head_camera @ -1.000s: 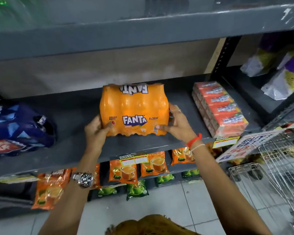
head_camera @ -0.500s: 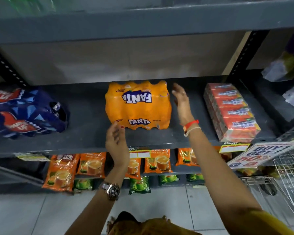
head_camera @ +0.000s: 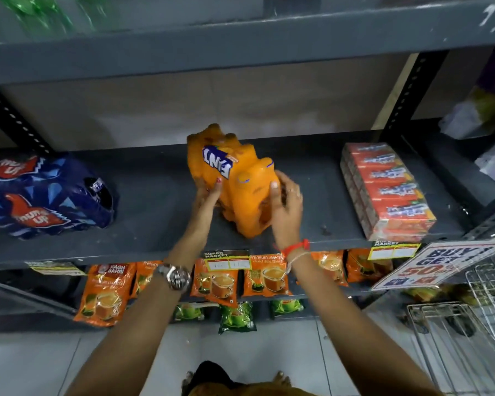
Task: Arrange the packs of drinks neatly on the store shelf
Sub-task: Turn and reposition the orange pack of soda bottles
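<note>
An orange Fanta pack [head_camera: 235, 172] stands on the grey middle shelf [head_camera: 160, 201], turned at an angle with a narrow end toward me. My left hand [head_camera: 207, 195] grips its left side and my right hand [head_camera: 286, 204] grips its near right end. A blue Thums Up pack [head_camera: 40, 195] lies on its side at the shelf's left. At the right sits an orange-red pack of small juice cartons [head_camera: 386, 190], apart from both hands.
A grey upper shelf [head_camera: 240, 44] overhangs close above, with green bottles [head_camera: 49, 12] on it. Orange tea pouches [head_camera: 109, 292] hang on the shelf below. A wire trolley [head_camera: 480, 318] and a sale sign [head_camera: 437, 264] stand at the lower right. Black uprights frame the bay.
Both hands had come off the Fanta pack half a second ago; now they grip it again and it has been turned from broadside to end-on, angled on the shelf.
</note>
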